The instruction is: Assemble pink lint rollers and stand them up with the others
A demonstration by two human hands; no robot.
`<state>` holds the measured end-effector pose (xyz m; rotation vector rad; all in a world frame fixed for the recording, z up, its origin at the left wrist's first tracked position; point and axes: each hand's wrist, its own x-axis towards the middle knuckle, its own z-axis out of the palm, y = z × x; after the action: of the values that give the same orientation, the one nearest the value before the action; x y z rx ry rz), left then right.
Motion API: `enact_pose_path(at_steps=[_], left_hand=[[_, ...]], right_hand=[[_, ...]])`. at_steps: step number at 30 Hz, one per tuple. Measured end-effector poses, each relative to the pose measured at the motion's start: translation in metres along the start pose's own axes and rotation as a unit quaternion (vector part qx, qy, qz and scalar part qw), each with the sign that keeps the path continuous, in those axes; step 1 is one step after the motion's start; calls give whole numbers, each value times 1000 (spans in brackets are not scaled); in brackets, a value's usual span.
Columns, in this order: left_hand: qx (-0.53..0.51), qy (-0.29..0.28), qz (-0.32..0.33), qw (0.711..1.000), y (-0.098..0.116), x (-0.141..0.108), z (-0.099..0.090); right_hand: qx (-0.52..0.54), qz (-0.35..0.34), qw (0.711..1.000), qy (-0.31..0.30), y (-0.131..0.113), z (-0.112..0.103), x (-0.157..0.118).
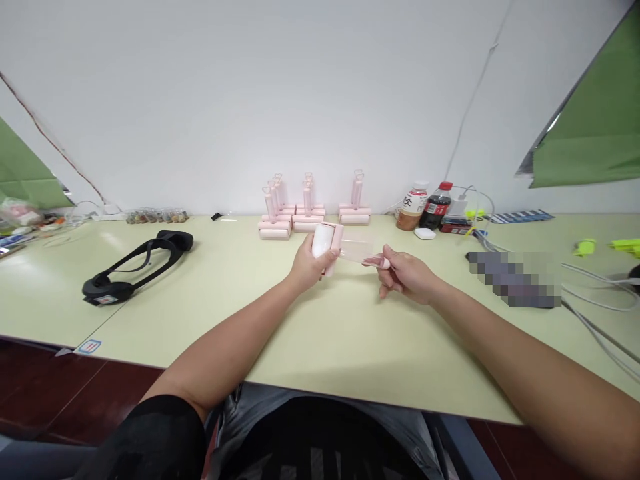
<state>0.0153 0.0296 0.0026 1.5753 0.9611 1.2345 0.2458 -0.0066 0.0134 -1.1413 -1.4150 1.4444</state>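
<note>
A pink lint roller with a white roll (pixel 323 241) is gripped in my left hand (pixel 309 265), above the middle of the table. My right hand (pixel 407 275) has its fingers closed around the pink handle (pixel 384 262), whose clear section (pixel 357 249) stretches across to the roller head. Roller and handle lie roughly sideways between both hands. Behind them, several similar pink lint rollers (pixel 275 225) stand with their handles upright near the wall.
Two drink bottles (pixel 412 207) (pixel 436 208) stand at the back right, beside a small white case (pixel 425 233). A black headset (pixel 135 267) lies at left. A blurred dark object (pixel 515 279) and white cables (pixel 600 293) are at right.
</note>
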Motion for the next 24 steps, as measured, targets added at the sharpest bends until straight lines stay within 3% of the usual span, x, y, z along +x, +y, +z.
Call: enact_pose_path(at_steps=[4, 9, 11, 14, 18, 21, 24], left_hand=[[7, 3, -22, 1000, -6, -3, 4], [20, 35, -48, 998, -11, 0, 7], [-15, 62, -59, 996, -12, 4, 5], [-28, 91, -90, 991, -16, 11, -1], [60, 125, -99, 985, -28, 17, -5], [106, 141, -84, 981, -35, 19, -6], [161, 155, -77, 972, -33, 17, -7]], right_hand=[[-153, -45, 987, 22, 1, -8, 1], [-265, -80, 960, -41, 1, -5, -1], [-247, -85, 965, -4, 0, -4, 1], [-148, -86, 977, 125, -1, -11, 8], [-16, -68, 948, 311, 7, -34, 23], [4, -38, 943, 330, 17, -47, 33], [11, -8, 957, 289, 21, -49, 35]])
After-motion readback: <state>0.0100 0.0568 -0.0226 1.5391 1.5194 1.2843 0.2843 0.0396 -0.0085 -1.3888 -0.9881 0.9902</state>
